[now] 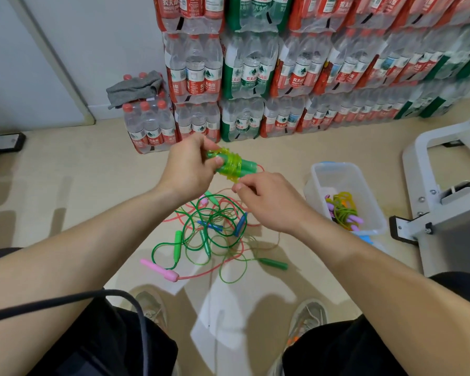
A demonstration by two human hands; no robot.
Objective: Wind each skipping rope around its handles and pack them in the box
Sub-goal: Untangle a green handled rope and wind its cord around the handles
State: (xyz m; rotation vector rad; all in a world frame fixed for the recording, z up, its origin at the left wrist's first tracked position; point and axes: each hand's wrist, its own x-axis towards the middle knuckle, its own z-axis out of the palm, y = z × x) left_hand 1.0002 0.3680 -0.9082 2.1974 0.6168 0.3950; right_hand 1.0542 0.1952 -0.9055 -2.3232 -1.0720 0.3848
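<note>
Before stacked water bottles (pixel 255 63), my left hand (pixel 190 169) grips the green handles (pixel 246 167), axis running rightward; fingers (pixel 240 187) of my right hand (pixel 266 204) pinch the rope tail (pixel 235 181) just below.

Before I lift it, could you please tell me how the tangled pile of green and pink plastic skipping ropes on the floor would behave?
Probably floppy: the tangled pile of skipping ropes lies in loose, curling loops. Pulling the pink plastic handle would likely drag other cords along, since they cross one another. It looks light: thin cords, small handles.
</note>
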